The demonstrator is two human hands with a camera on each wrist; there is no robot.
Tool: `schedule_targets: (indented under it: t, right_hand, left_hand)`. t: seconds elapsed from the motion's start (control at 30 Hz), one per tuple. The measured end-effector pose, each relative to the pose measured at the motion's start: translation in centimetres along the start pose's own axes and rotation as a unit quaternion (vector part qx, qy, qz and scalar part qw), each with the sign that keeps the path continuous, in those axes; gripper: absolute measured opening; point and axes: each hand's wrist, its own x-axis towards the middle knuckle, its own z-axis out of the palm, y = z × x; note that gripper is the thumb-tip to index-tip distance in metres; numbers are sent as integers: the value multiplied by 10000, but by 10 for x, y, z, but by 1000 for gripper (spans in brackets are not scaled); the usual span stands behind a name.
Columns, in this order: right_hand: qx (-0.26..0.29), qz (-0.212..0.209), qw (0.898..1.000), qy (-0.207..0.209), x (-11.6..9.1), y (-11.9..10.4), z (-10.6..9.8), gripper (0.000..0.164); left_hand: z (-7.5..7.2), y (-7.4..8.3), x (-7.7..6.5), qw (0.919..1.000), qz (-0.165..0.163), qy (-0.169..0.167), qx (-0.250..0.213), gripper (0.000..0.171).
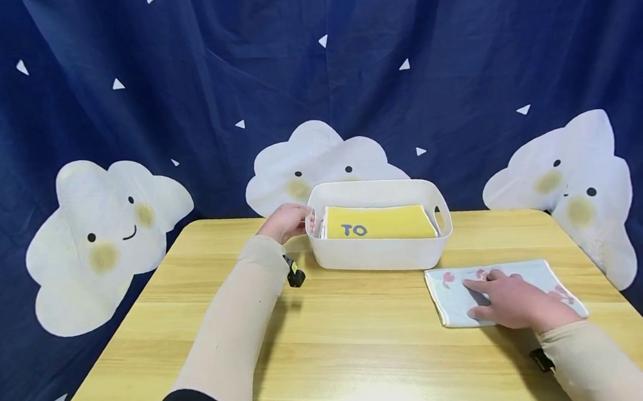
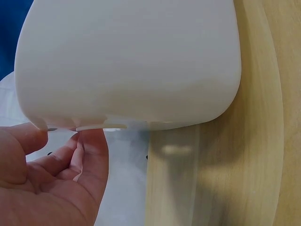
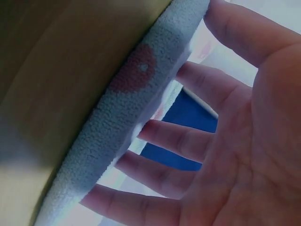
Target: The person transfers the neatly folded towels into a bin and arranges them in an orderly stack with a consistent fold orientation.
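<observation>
At the back of the table stands a white plastic basket with a folded yellow towel inside, lettered "TO". My left hand holds the basket's left end; in the left wrist view its thumb and fingers meet the basket's edge at the handle opening. A folded pale blue towel with pink prints lies flat in front of the basket, to the right. My right hand rests on it, and the right wrist view shows its spread fingers touching the top of the towel.
The wooden table extends toward me in front of the basket. Behind its far edge hangs a dark blue curtain with white clouds and triangles. A small black device hangs at my left wrist.
</observation>
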Motion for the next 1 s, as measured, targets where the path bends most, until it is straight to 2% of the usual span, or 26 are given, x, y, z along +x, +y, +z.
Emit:
schedule_targets:
  t: [0.2,0.43,0.87,1.0]
  right_hand:
    - [-128,-64,9999,40,3,-21,2,70]
    - [-179,-7,9998,62,9,-48,3,68]
    - [-437,-20,9990,88,27,-99,9,65]
    - [-474,-20,9988,76,33,-117,9,65]
  left_hand:
    - [1,1,0,10000,45,47,75,36]
    - [2,0,1,9998,106,-23,-150,36]
    - [3,-1,0,9999,24,55,-82,38]
    - [2,-1,1,9995,89,-29,-297,39]
